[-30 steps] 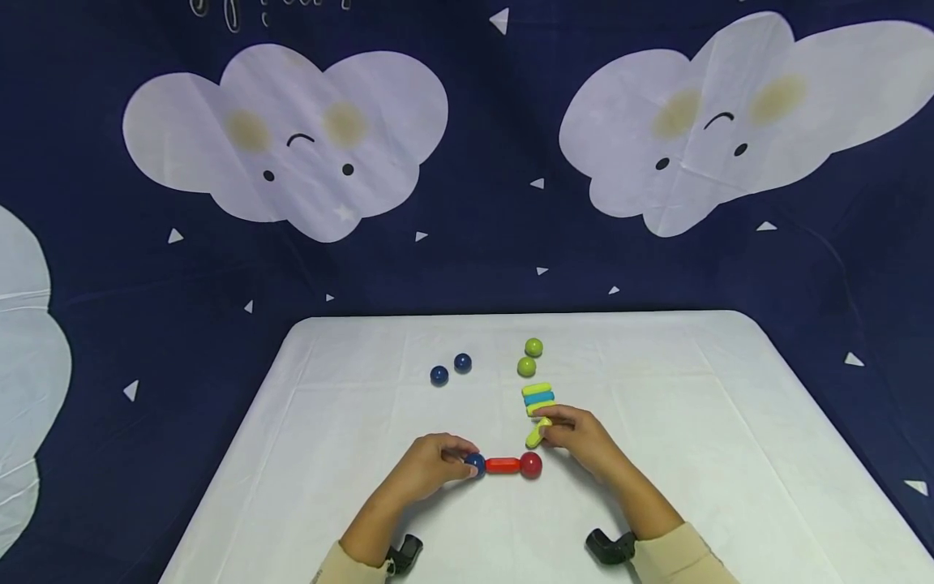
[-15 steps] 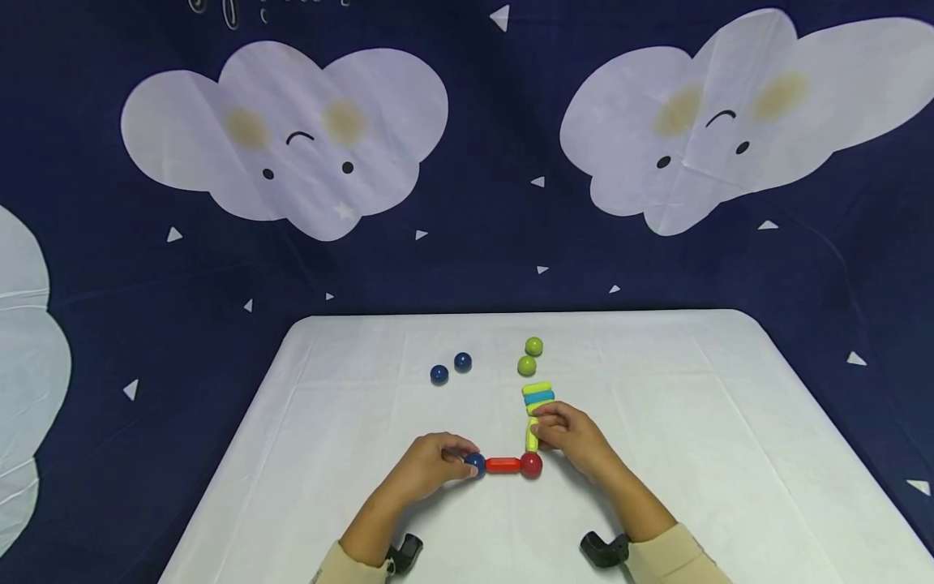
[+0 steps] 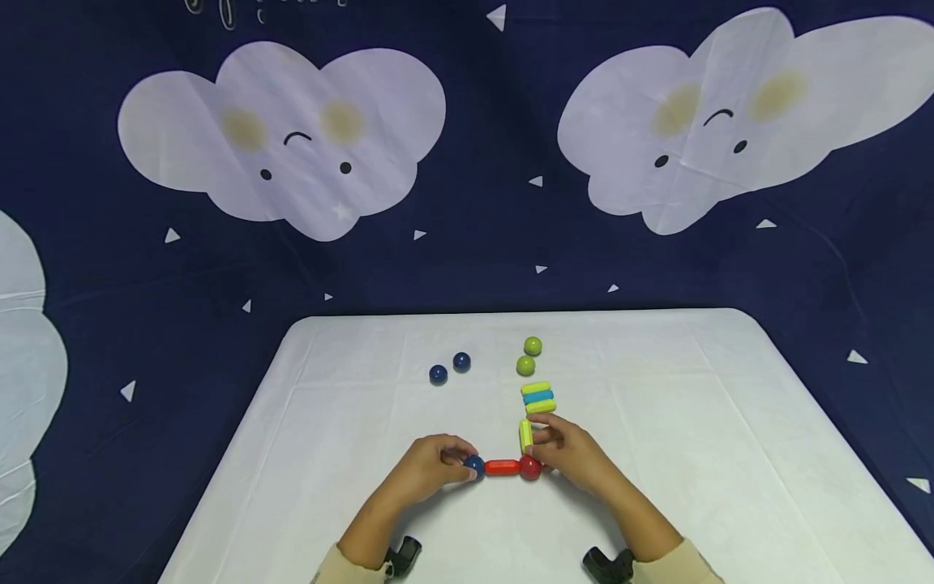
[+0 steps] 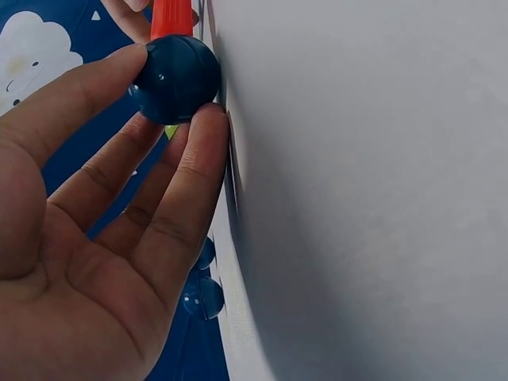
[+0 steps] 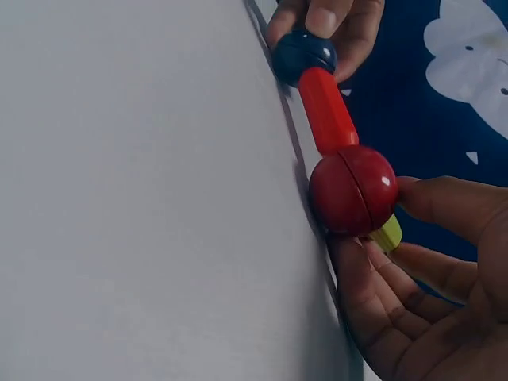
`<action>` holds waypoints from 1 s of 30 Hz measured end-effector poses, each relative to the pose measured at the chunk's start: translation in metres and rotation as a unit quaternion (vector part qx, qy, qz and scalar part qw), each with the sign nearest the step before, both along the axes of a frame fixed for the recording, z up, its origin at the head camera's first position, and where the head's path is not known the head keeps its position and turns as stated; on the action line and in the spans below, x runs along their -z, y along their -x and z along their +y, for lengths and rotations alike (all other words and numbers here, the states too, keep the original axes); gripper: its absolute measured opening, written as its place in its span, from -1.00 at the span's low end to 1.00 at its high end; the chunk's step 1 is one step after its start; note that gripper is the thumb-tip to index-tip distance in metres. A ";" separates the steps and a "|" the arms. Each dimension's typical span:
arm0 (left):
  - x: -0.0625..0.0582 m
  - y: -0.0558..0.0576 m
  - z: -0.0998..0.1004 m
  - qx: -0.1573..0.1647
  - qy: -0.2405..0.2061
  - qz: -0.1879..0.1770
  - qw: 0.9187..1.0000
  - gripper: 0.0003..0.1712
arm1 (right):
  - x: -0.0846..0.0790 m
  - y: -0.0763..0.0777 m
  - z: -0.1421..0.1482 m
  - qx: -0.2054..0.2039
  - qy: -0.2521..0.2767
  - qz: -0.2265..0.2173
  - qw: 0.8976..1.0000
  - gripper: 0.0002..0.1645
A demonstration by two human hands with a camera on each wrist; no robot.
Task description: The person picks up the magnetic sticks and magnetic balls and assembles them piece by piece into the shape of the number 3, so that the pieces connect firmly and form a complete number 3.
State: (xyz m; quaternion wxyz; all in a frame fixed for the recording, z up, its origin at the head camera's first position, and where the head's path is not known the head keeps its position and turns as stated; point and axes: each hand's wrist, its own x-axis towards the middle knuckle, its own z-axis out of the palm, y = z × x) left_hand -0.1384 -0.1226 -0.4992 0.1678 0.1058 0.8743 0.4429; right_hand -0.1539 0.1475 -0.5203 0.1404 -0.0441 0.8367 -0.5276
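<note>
Thumb and fingertips of my left hand (image 3: 436, 468) pinch a dark blue ball (image 4: 176, 79). A red rod (image 3: 502, 467) joins this ball to a red ball (image 5: 353, 190) on its right. My right hand (image 3: 572, 452) holds the red ball between thumb and fingers. From the red ball's far side a yellow rod (image 3: 525, 435) points away from me, its end partly hidden by the right fingers. In the right wrist view only a short piece of that yellow rod (image 5: 387, 233) shows behind the ball.
Beyond the right hand lie two yellow rods with a blue rod (image 3: 538, 397) between them. Two green balls (image 3: 526, 366) sit farther back, and two dark blue balls (image 3: 439, 375) rest to their left. Everything lies on a white table (image 3: 350, 422) before a cloud-patterned dark blue cloth (image 3: 496, 243).
The yellow rod has swung from a slant to straight, meeting the red ball. My right hand has shifted from the rod down to the red ball. The left hand stays on the blue ball.
</note>
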 end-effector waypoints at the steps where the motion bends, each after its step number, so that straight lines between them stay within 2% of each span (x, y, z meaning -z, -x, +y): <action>1: 0.000 0.000 0.000 0.001 0.000 0.001 1.000 -0.72 | -0.001 -0.002 0.000 -0.002 0.000 -0.003 1.000 -0.31; 5: -0.001 -0.001 0.000 0.002 -0.001 -0.001 1.000 -0.71 | -0.004 -0.009 0.001 -0.016 0.002 -0.007 1.000 -0.22; 12: -0.001 -0.003 0.000 0.001 0.002 -0.002 1.000 -0.71 | -0.006 -0.020 0.005 -0.044 -0.025 0.018 0.999 -0.24; 24: -0.005 0.000 -0.002 0.018 0.000 -0.011 1.000 -0.68 | -0.003 -0.029 -0.001 -0.021 -0.041 0.027 0.999 -0.31; 30: -0.011 0.010 -0.001 0.016 -0.004 -0.007 1.000 -0.65 | -0.002 -0.034 -0.001 -0.017 -0.034 0.034 0.999 -0.31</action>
